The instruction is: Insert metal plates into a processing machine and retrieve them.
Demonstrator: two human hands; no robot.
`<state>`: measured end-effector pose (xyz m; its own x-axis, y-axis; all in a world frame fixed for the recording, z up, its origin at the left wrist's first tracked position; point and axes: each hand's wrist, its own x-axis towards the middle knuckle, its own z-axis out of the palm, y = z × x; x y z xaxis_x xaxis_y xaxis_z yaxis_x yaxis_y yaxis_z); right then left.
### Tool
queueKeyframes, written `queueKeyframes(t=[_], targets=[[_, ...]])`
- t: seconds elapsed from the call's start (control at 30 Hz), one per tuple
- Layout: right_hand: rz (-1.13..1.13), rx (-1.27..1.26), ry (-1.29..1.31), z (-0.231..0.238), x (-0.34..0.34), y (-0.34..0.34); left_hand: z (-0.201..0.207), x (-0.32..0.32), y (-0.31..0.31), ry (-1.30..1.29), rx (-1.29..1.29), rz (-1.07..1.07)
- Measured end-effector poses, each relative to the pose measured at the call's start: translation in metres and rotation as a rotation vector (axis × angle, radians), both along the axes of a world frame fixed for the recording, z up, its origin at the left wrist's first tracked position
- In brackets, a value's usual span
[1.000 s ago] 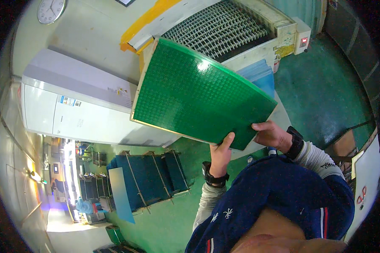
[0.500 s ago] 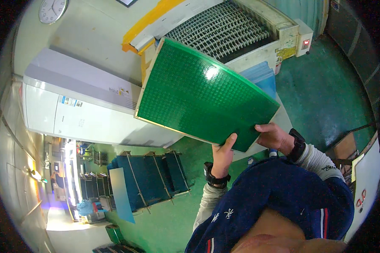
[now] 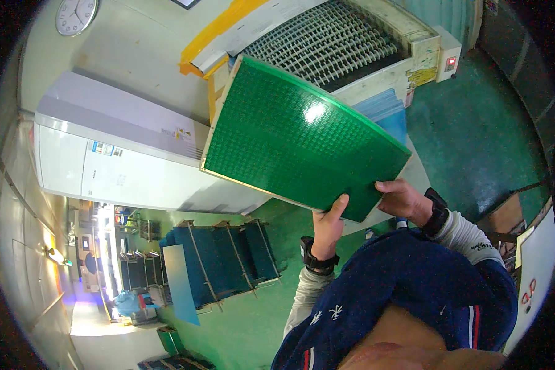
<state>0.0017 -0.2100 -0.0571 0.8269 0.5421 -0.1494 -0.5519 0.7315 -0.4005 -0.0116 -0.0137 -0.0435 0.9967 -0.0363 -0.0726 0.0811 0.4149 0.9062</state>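
Observation:
A large glossy green circuit board panel (image 3: 296, 142), patterned with rows of small shapes, is held up tilted in front of me. My left hand (image 3: 328, 229) grips its near lower edge, thumb on the top face and the other fingers hidden underneath. Around the near right corner my right hand (image 3: 405, 200) is closed, its thumb also lying on the face. The panel's far end stands close to a conveyor of thin metal rollers (image 3: 320, 46) and hides part of its frame.
Behind the panel, blue sheets (image 3: 385, 111) lie stacked on a pale surface. A white air conditioner cabinet (image 3: 129, 169) stands at the left. Lower left, racks (image 3: 225, 262) hold dark panels on the green floor. A control box (image 3: 450, 61) is fixed at the conveyor's right end.
The panel and both hands appear slightly further right in the picture, as does most of the background. Both hands keep the same hold.

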Motion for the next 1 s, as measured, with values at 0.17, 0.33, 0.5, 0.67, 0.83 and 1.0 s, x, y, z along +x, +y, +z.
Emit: queueKeyframes(t=[0.17, 0.33, 0.5, 0.67, 0.83, 1.0], targets=[[0.015, -0.033, 0.028, -0.001, 0.001, -0.003, 0.008, 0.001, -0.002, -0.012, 0.031, -0.001], [0.002, -0.042, 0.026, -0.008, 0.002, -0.002, 0.004, 0.003, 0.000, -0.020, 0.016, -0.005], [-0.012, -0.006, 0.006, -0.004, 0.002, 0.001, 0.007, 0.002, -0.001, -0.028, 0.081, 0.010], [-0.012, 0.005, -0.003, -0.001, 0.002, 0.001, 0.010, 0.003, -0.003, -0.009, 0.002, 0.009], [0.010, -0.034, 0.047, -0.007, 0.002, -0.001, 0.011, 0.003, -0.003, -0.003, -0.016, 0.011], [0.006, -0.023, 0.036, -0.008, 0.003, -0.001, 0.012, 0.003, -0.003, 0.002, -0.004, -0.001]])
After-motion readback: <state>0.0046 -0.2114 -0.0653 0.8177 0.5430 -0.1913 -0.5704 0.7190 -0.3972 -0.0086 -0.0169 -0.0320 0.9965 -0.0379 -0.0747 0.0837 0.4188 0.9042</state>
